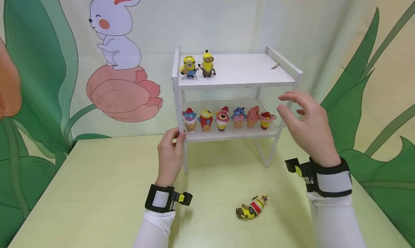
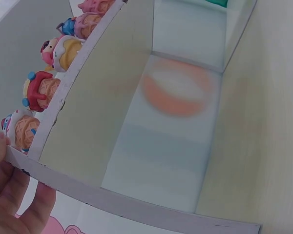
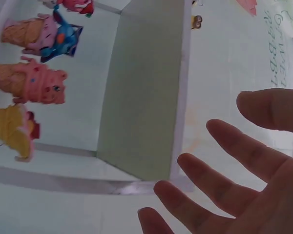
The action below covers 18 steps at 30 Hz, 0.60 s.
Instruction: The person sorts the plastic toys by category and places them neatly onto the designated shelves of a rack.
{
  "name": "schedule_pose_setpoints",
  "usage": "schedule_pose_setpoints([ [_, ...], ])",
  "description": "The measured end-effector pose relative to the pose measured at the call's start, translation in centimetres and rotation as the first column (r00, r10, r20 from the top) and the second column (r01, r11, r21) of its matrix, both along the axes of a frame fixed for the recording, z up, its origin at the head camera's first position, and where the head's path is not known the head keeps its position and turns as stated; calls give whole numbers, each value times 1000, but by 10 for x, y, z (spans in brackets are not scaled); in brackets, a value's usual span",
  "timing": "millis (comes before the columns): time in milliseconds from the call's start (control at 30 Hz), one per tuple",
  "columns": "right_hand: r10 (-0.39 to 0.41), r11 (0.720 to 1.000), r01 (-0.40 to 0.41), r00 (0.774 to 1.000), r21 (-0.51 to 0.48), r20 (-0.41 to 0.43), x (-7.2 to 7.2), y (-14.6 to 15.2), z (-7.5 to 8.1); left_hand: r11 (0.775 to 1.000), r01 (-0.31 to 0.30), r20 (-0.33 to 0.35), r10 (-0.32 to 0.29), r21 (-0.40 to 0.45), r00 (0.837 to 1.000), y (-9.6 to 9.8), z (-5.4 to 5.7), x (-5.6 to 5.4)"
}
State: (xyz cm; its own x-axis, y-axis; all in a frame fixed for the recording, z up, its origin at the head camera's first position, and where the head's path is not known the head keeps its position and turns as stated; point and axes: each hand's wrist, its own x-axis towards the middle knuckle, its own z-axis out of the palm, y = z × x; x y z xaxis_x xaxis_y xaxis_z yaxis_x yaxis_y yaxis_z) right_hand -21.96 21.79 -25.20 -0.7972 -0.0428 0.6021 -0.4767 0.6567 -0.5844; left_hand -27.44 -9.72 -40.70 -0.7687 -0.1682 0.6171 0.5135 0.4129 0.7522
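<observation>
A small white two-tier shelf (image 1: 227, 85) stands on the table, and my left hand (image 1: 170, 152) grips its left front leg (image 1: 181, 114) at about the lower tier's height. In the left wrist view the thumb lies on one side of that leg and the fingers (image 2: 41, 207) on the other. My right hand (image 1: 309, 127) hovers by the shelf's right front side, fingers spread and holding nothing. Two yellow minion figures (image 1: 208, 64) stand at the left of the top tier. Several ice-cream-cone character figures (image 1: 222, 119) line the lower tier.
Another minion figure (image 1: 251, 208) in red and white lies on its side on the pale yellow-green table (image 1: 107, 190), in front of the shelf. Behind the shelf hangs a cloth backdrop (image 1: 155, 24) printed with a rabbit and plants.
</observation>
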Motion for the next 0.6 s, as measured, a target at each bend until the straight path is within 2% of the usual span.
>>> schedule_pose_setpoints([
  [233, -56, 998, 54, 994, 31, 95, -4, 36, -34, 1000, -10, 1, 10, 2, 1000, 1, -1, 1],
  [467, -111, 991, 95, 977, 94, 183, -7, 74, -63, 1000, -10, 0, 10, -7, 1000, 1, -1, 0],
  [600, -97, 990, 66, 960, 126, 262, -10, 89, -74, 1000, -9, -4, 9, -7, 1000, 1, -1, 0],
])
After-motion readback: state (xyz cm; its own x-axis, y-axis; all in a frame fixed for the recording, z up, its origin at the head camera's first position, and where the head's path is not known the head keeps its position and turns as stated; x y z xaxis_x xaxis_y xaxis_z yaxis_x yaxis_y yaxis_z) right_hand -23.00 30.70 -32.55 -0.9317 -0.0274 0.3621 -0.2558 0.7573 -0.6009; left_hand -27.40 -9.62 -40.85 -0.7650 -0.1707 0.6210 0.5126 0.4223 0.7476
